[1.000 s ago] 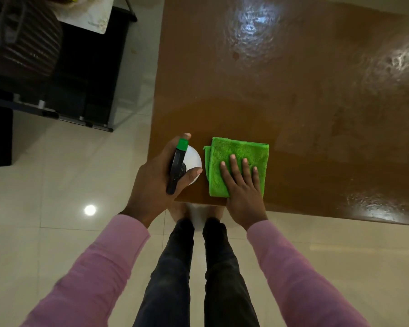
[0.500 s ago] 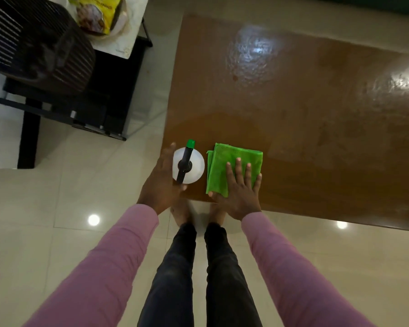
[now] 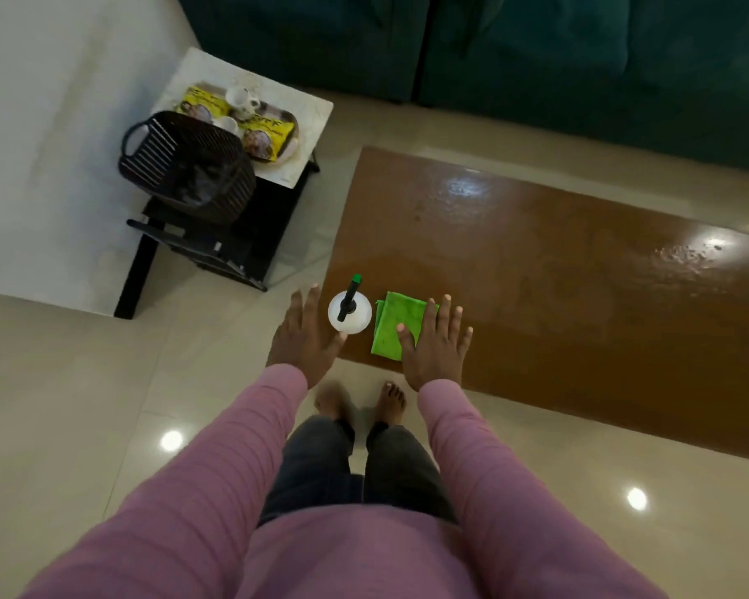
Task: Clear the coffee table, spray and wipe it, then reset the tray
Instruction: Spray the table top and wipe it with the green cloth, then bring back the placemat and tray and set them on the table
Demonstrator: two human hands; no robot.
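A white spray bottle (image 3: pixel 350 315) with a black-and-green nozzle stands on the near left corner of the glossy brown coffee table (image 3: pixel 537 270). A folded green cloth (image 3: pixel 392 324) lies just to its right. My left hand (image 3: pixel 305 335) hovers beside the bottle with fingers spread, holding nothing. My right hand (image 3: pixel 435 343) is lifted over the cloth's right edge, fingers apart. A tray (image 3: pixel 290 142) with cups and yellow snack packets sits on the side table at the far left.
A dark slatted basket (image 3: pixel 182 170) rests on a black stand next to the white-topped side table (image 3: pixel 312 123). A dark green sofa (image 3: pixel 537 49) runs along the far side. Beige tiled floor surrounds the table; my feet stand at its near edge.
My left hand has let go of the spray bottle, which now stands alone. My right hand has lifted off the cloth. The view has pulled back, showing the side table and sofa.
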